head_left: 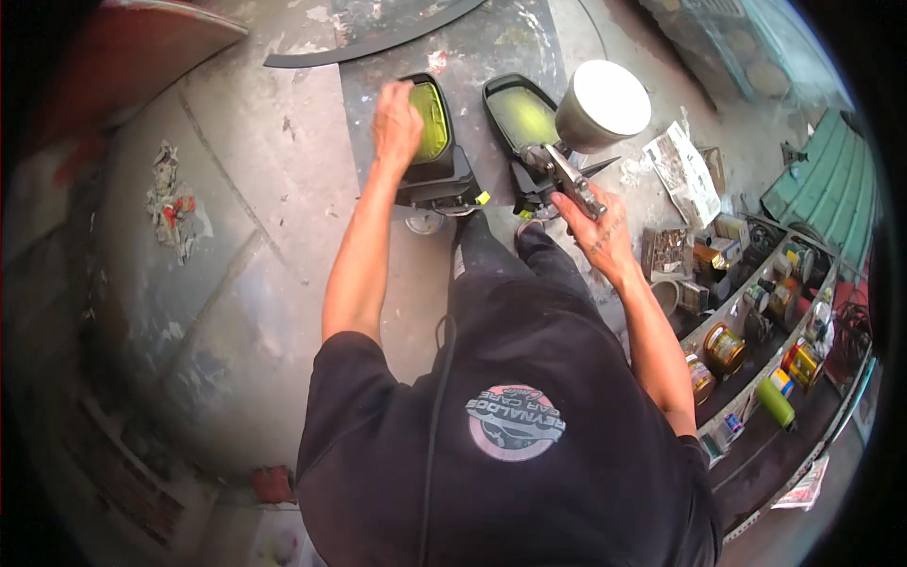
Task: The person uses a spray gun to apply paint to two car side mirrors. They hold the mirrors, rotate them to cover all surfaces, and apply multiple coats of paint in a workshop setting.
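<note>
My right hand (598,230) is wrapped round the handle of a paint spray gun (571,180), whose round white-topped cup (605,104) stands up at the right. Behind the gun, a black car side-mirror housing (518,111) with a yellow-green face is partly hidden. To its left stands a second such mirror housing (433,123), its yellow-green inside facing up. My left hand (397,123) is at this housing's left edge with the fingers curled in. The fingertips are turned away, so whatever they grip does not show.
A long dark curved strip (378,45) lies on the floor at the far side. Crumpled paper (172,203) is on the left, newspaper (682,175) on the right. Several cans and bottles fill a long rack (756,378) beside my right arm. A red panel (161,47) juts in at the far left.
</note>
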`<state>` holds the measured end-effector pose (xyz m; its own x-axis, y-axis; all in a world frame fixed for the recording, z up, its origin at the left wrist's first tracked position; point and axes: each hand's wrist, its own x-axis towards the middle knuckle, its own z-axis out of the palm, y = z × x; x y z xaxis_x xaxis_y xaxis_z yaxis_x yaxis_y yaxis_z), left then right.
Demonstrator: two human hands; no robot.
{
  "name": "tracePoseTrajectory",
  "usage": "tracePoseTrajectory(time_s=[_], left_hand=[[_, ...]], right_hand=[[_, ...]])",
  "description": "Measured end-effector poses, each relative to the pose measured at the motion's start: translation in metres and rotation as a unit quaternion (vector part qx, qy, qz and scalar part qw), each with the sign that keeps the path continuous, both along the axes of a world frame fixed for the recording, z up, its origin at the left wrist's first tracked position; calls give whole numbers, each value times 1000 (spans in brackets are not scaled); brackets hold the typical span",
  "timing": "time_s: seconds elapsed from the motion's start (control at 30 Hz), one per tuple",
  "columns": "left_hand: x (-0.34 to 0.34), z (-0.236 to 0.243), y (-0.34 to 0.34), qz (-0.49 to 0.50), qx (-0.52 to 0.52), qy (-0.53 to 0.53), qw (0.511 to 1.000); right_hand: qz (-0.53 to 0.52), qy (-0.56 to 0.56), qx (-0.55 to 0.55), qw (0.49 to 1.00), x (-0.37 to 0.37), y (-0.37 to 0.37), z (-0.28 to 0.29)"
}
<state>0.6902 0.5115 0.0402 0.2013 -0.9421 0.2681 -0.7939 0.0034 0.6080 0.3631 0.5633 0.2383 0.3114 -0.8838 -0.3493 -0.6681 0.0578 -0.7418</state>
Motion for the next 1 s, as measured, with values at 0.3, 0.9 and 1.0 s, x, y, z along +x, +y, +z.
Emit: tracePoseTrajectory(time_s=[0.3, 0.9, 1.0], left_hand=[[-1, -89, -6, -80, 84, -46, 992], [-8, 23, 78, 24, 51, -26, 998], [-8, 41, 132, 122, 39, 48, 991]], right_hand=[[68, 39, -160, 984, -9, 8, -15], [-26, 3, 20, 999, 69, -6, -3], [-5, 3, -50, 999, 86, -8, -8]])
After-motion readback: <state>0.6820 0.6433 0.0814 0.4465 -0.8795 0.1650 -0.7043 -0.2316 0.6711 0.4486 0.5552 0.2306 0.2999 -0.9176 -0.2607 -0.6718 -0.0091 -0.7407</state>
